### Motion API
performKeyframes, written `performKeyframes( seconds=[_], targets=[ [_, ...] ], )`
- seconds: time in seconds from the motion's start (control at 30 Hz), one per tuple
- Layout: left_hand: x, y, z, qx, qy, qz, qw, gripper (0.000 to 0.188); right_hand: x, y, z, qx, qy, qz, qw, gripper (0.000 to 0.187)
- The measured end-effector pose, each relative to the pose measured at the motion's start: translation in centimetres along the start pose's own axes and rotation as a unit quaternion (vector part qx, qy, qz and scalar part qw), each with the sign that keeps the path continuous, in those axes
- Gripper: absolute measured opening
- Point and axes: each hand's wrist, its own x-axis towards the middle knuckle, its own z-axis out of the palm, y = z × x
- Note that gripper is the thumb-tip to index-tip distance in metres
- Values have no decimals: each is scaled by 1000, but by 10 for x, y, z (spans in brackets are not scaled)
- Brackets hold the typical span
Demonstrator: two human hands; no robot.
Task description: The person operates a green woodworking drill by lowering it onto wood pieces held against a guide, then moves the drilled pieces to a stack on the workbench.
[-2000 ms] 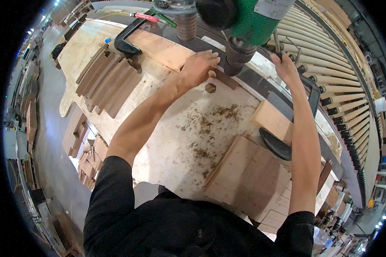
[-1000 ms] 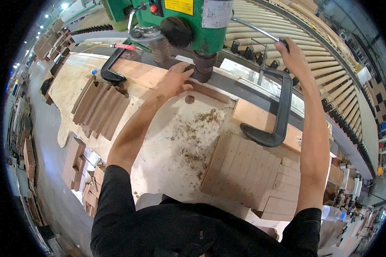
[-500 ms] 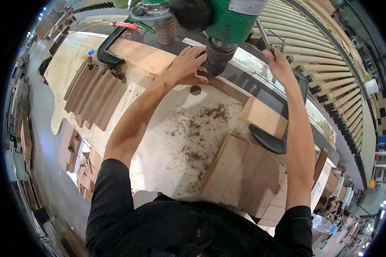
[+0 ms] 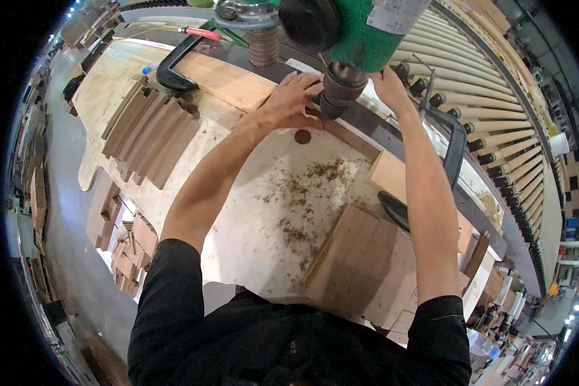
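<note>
My left hand point(image 4: 293, 100) is at the foot of the drill press, thumb and bent fingers closed about the near end of a narrow brown wood strip point(image 4: 350, 139). The strip lies along the dark fence, right below the drill chuck point(image 4: 342, 87); the bit's tip is hidden. Beyond the chuck, my right hand point(image 4: 390, 93) is raised with its fingers curled beside the green drill body point(image 4: 365, 45). What it grips is hidden. A metal lever point(image 4: 429, 90) stands to its right. On the pale board point(image 4: 251, 193), close to my left thumb, is a round dark spot point(image 4: 302, 136).
Brown wood strips point(image 4: 151, 135) lie in a row at left. Black clamps point(image 4: 174, 74) press light wood blocks point(image 4: 225, 80) at the fence's ends. Wood shavings point(image 4: 302, 199) scatter mid-board. A stack of flat boards point(image 4: 360, 257) sits near my body. Pale rods point(image 4: 489, 106) fill a rack at right.
My right hand has moved left, toward the drill body, from beside the lever. My left hand stays at the strip. The whole view has shifted slightly.
</note>
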Motion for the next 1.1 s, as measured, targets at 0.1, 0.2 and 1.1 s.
performKeyframes(
  seconds=[0.1,0.2,1.1],
  targets=[
    [-6,13,11,-6,59,-33,998,79,-18,25,-20,-63,44,9,997,59],
    [-26,35,15,-12,104,-100,989,59,-67,18,-66,-83,65,0,994,53],
    [-99,133,-31,-20,-3,-114,993,22,-83,4,-156,-98,119,-16,988,40]
  ],
)
